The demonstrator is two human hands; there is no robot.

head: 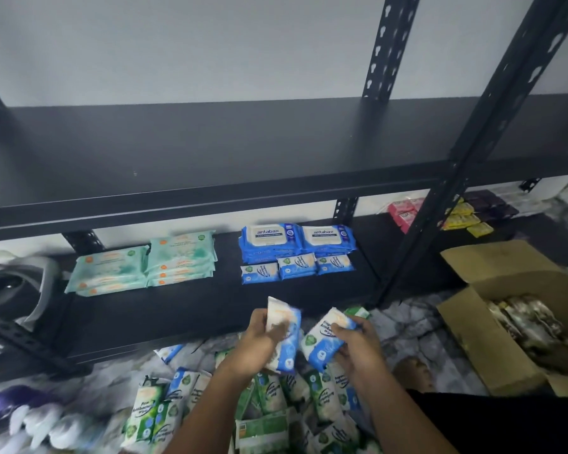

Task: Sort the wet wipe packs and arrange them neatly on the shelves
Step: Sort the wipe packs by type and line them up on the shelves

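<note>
A loose pile of green and blue packs [269,407] lay on the floor. Above it the left hand [259,339] gripped one blue pack [287,350], and the right hand [358,348] gripped a second blue pack [325,342] (label up). Toward the lower shelf's [194,309] back edge sat mint stacks [145,267] and large blue stacks [297,242], with three small blue packs [296,267] in front.
</note>
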